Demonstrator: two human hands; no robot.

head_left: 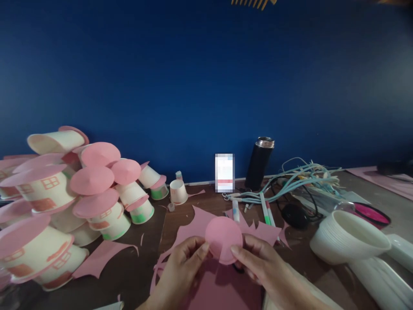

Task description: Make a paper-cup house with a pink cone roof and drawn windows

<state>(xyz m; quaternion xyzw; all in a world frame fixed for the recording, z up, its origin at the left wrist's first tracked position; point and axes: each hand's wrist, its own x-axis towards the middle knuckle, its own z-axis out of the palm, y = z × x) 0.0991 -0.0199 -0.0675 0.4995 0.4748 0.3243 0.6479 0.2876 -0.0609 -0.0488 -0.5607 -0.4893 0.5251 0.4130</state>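
A pink paper disc [223, 234] with a slit at its lower edge is held up between my two hands. My left hand [190, 262] pinches its left edge between thumb and fingers. On the other side, my right hand [258, 258] grips the lower right edge, thumb on top by the slit. Beneath the disc lie cut pink paper scraps [190, 226] with curved, pointed edges. A larger pink sheet [226, 288] spreads below my hands. Something dark shows partly behind the disc near my right fingers; I cannot make it out.
Paper cups with pink cone roofs [92, 179] are piled on the left. A lone paper cup [178, 192], a phone [225, 173] and a black bottle [259, 163] stand along the wall. Markers [266, 209], blue cables [290, 181], a black mouse [294, 215] and stacked white cups [348, 237] are on the right.
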